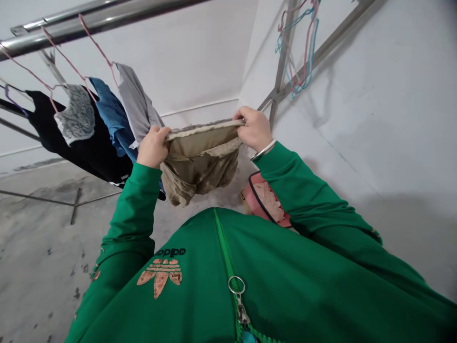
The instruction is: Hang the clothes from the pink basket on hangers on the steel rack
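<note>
A pair of khaki pants (203, 166) with a mottled pattern hangs in front of me, its waistband stretched out level between my hands. My left hand (154, 146) grips one end of the waistband, thumb and fingers closed over the edge. At the other end, my right hand (254, 127) pinches the waistband from above; a silver bangle circles that wrist. The lower part of the pants droops in folds, and the leg ends cannot be made out. Close to my left hand hangs a grey garment (134, 97) on a pink hanger (96, 45).
A metal rail (150, 18) crosses the upper left, holding a blue garment (112, 114) and black clothes (46, 114). Pink and blue hangers (303, 52) dangle from the frame at upper right. Below my right forearm stands a pink container (262, 197). Walls rise behind and right.
</note>
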`<action>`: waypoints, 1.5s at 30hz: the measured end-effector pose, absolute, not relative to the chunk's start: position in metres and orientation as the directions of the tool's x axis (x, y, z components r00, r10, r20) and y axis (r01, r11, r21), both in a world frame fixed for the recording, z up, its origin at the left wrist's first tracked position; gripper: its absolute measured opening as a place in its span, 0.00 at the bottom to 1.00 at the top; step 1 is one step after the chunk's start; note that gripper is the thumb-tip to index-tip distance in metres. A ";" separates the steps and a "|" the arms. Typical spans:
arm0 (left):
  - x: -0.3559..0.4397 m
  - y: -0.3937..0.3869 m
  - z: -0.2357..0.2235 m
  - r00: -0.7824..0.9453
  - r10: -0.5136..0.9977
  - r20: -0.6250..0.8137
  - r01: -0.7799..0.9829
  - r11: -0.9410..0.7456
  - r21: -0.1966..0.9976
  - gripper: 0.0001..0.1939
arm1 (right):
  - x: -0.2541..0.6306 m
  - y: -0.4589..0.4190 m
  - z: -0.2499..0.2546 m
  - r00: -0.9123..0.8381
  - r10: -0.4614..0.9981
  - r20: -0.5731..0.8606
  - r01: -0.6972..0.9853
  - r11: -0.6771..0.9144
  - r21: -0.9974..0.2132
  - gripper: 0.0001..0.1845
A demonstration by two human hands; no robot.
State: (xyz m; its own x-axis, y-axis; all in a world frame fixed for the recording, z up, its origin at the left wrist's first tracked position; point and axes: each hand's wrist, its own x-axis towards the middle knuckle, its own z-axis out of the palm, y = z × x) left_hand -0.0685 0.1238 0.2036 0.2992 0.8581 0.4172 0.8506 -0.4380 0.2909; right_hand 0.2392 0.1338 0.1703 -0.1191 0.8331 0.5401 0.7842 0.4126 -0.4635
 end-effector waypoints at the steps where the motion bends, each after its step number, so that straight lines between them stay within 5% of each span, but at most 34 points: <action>1: -0.070 0.126 0.204 0.305 0.856 0.418 0.849 -0.443 0.288 0.19 | 0.239 0.136 0.167 -0.105 0.825 0.555 0.778 0.416 -0.471 0.12; 5: -0.068 0.127 0.206 0.407 0.865 0.295 0.792 -0.495 0.358 0.16 | 0.231 0.142 0.155 0.030 0.856 0.516 0.698 0.352 -0.624 0.14; 10: -0.058 0.125 0.195 0.452 0.892 0.003 0.790 -0.402 0.462 0.20 | 0.207 0.140 0.158 0.175 0.936 0.305 0.317 0.240 -0.918 0.13; 14: -0.048 0.138 0.178 0.386 0.920 0.075 0.826 -0.380 0.417 0.16 | 0.200 0.138 0.171 0.084 0.972 0.219 0.210 0.198 -0.957 0.12; 18: -0.046 0.157 0.164 0.193 0.911 0.364 0.760 -0.373 0.532 0.08 | 0.211 0.138 0.182 -0.073 0.942 0.328 0.452 0.324 -0.831 0.10; 21: -0.047 0.166 0.162 0.074 0.900 0.430 0.688 -0.358 0.631 0.10 | 0.224 0.137 0.178 -0.213 0.913 0.349 0.753 0.381 -0.537 0.15; 25: -0.041 0.158 0.170 0.150 0.862 0.485 0.733 -0.426 0.530 0.12 | 0.242 0.135 0.156 -0.226 0.957 0.185 0.957 0.253 -0.139 0.16; 27: -0.036 0.149 0.172 0.277 0.870 0.408 0.755 -0.459 0.468 0.12 | 0.254 0.138 0.148 -0.213 0.971 0.112 0.964 0.227 -0.136 0.15; 30: -0.030 0.141 0.168 0.374 0.899 0.229 0.787 -0.438 0.435 0.13 | 0.276 0.149 0.146 -0.231 0.958 0.171 0.914 0.274 -0.301 0.18; 35: -0.017 0.144 0.160 0.083 0.948 0.308 0.885 -0.213 0.413 0.10 | 0.296 0.161 0.152 -0.360 0.929 0.088 0.850 0.365 -0.379 0.16; 38: 0.000 0.146 0.158 -0.109 0.938 0.328 0.692 -0.165 0.703 0.06 | 0.305 0.165 0.163 -0.468 0.883 -0.020 0.811 0.421 -0.406 0.13; 41: 0.021 0.141 0.157 -0.194 0.972 0.130 0.213 -0.087 0.973 0.08 | 0.325 0.173 0.192 -0.428 0.895 0.128 0.769 0.435 -0.468 0.11; 45: 0.044 0.132 0.160 -0.092 0.986 -0.139 -0.182 0.121 0.976 0.16 | 0.365 0.198 0.246 0.046 0.888 0.458 0.937 0.120 -0.328 0.18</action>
State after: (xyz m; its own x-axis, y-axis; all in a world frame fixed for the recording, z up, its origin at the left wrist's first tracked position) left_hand 0.0436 0.1325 0.1601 -0.0916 0.9860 -0.1391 -0.1820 0.1207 0.9759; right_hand 0.3651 0.1984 0.2461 0.0462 0.8875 0.4585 0.9371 0.1205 -0.3277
